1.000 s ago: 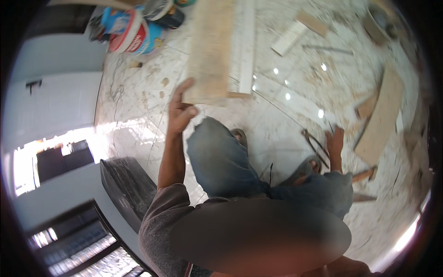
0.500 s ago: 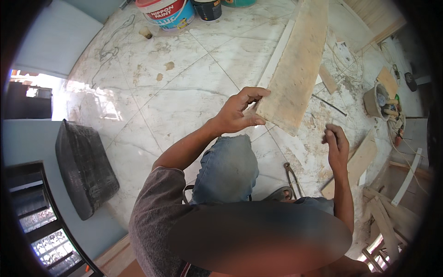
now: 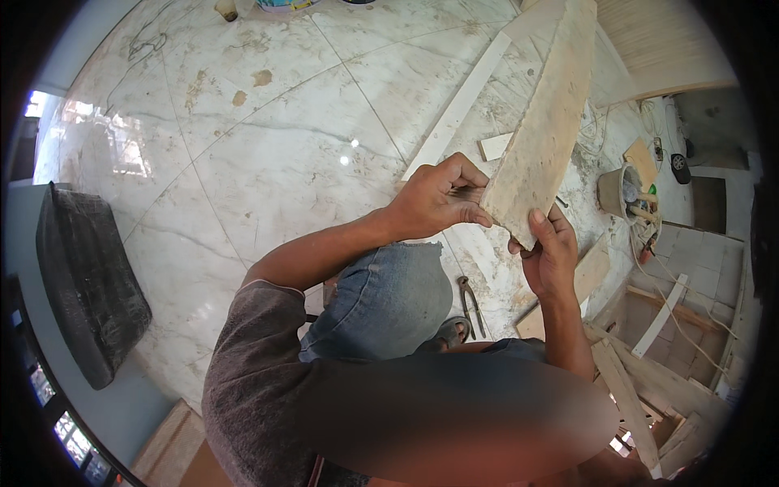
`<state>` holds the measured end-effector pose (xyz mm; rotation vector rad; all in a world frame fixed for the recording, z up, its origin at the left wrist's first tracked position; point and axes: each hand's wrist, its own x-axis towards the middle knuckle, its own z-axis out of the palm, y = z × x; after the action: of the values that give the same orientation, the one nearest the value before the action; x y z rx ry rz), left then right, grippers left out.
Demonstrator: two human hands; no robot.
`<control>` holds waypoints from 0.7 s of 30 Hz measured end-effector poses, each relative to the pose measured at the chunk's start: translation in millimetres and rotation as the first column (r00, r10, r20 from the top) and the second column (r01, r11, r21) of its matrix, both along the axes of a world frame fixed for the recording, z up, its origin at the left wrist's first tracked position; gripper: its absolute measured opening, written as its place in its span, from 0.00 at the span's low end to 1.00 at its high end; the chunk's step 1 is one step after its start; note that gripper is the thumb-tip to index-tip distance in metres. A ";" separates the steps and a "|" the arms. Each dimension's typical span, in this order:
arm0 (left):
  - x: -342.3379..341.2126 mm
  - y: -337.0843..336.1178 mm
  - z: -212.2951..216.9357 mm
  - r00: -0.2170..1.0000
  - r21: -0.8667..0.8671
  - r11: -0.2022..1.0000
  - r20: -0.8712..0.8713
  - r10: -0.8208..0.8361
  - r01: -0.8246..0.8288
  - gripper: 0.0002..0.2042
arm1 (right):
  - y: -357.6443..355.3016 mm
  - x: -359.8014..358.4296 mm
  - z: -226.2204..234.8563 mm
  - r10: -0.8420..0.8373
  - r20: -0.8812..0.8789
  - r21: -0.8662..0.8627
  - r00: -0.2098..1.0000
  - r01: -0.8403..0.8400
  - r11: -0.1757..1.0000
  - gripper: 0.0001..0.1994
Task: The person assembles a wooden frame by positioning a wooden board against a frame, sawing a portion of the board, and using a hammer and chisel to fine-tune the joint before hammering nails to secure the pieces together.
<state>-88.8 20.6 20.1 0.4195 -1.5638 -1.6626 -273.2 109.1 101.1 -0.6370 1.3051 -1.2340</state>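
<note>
A long, rough wooden board [image 3: 545, 122] rises away from me, its near end between my hands. My left hand [image 3: 446, 197] pinches the left corner of that end, thumb below and fingers curled at the edge. At the right corner, my right hand [image 3: 549, 247] grips the board with the thumb on its face; the other fingers are partly hidden behind it. Past the board's left side a narrow white strip [image 3: 462, 101] lies on the tiled floor, near a small white block [image 3: 495, 147]. Pincers [image 3: 471, 307] rest on the floor close to my foot.
A bucket of tools [image 3: 614, 193] stands at the right, with cords around it. Wood scraps [image 3: 625, 365] are piled at the lower right. A black tub [image 3: 89, 280] leans by the left wall. Paint pails [image 3: 286, 4] show at the top edge.
My right hand has come up and left from beside the board and taken hold of its near end. The left hand keeps its grip. The whole view has shifted.
</note>
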 end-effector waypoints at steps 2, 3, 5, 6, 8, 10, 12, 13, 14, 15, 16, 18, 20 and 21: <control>-1.2 1.0 -4.5 0.998 0.003 1.000 -0.061 0.019 -0.019 0.21 | -1.7 0.8 -0.2 0.001 -0.002 -0.009 1.000 -0.001 1.000 0.20; -1.1 1.0 -5.6 0.997 0.016 1.000 -0.078 0.013 -0.012 0.20 | -2.2 -0.1 -1.1 0.013 0.000 -0.016 1.000 -0.013 1.000 0.20; -1.7 1.0 -7.4 0.993 0.013 1.000 -0.120 0.005 -0.004 0.20 | -2.3 -0.8 -2.5 0.022 -0.003 -0.023 1.000 -0.022 0.999 0.20; -2.6 0.9 -8.0 0.990 -0.003 1.000 -0.143 0.003 -0.003 0.20 | -1.9 -0.9 -3.2 0.018 -0.008 -0.024 1.000 -0.018 1.000 0.20; -4.7 1.2 -11.2 0.984 -0.037 0.999 -0.177 0.028 -0.035 0.20 | -2.0 0.4 -3.9 0.011 -0.007 -0.028 1.000 -0.011 1.000 0.20; -9.1 2.9 -21.2 0.977 -0.073 0.992 -0.198 0.083 -0.099 0.22 | -3.4 3.7 -3.0 0.003 0.005 -0.036 1.000 -0.002 0.999 0.20; -15.9 3.7 -26.8 0.948 -0.059 0.989 -0.297 0.111 -0.134 0.22 | -5.6 4.5 -3.9 0.009 0.016 -0.041 1.000 -0.008 0.999 0.20; -17.7 3.8 -28.1 0.930 -0.050 0.987 -0.345 0.124 -0.151 0.23 | -6.6 4.9 -4.2 0.012 0.022 -0.043 1.000 -0.011 0.999 0.20; -17.1 3.0 -28.6 0.939 -0.062 0.988 -0.325 0.115 -0.143 0.23 | -7.1 5.1 -4.2 0.009 0.020 -0.042 1.000 -0.008 0.999 0.20; -14.8 2.0 -29.1 0.947 -0.074 0.988 -0.304 0.106 -0.135 0.23 | -7.5 5.7 -3.8 0.007 0.018 -0.040 1.000 -0.006 0.999 0.20; -13.9 1.4 -29.6 0.954 -0.086 0.988 -0.283 0.097 -0.126 0.23 | -7.8 6.0 -3.6 0.004 0.016 -0.039 1.000 -0.004 0.999 0.21; -14.8 1.0 -29.0 0.948 -0.119 0.981 -0.295 0.115 -0.156 0.23 | -9.4 6.3 -3.5 0.024 0.031 -0.058 0.999 -0.022 0.998 0.20; -15.4 0.5 -29.5 0.946 -0.144 0.974 -0.297 0.129 -0.178 0.23 | -10.5 5.9 -3.3 0.039 0.035 -0.065 0.999 -0.036 0.997 0.20; -15.3 0.3 -30.7 0.947 -0.152 0.971 -0.293 0.133 -0.184 0.23 | -11.0 5.4 -3.2 0.044 0.032 -0.063 0.999 -0.042 0.997 0.20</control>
<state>-104.0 20.9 -10.6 0.1990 -1.4108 -1.3789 -267.8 98.1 97.9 -0.6831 1.2232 -1.2492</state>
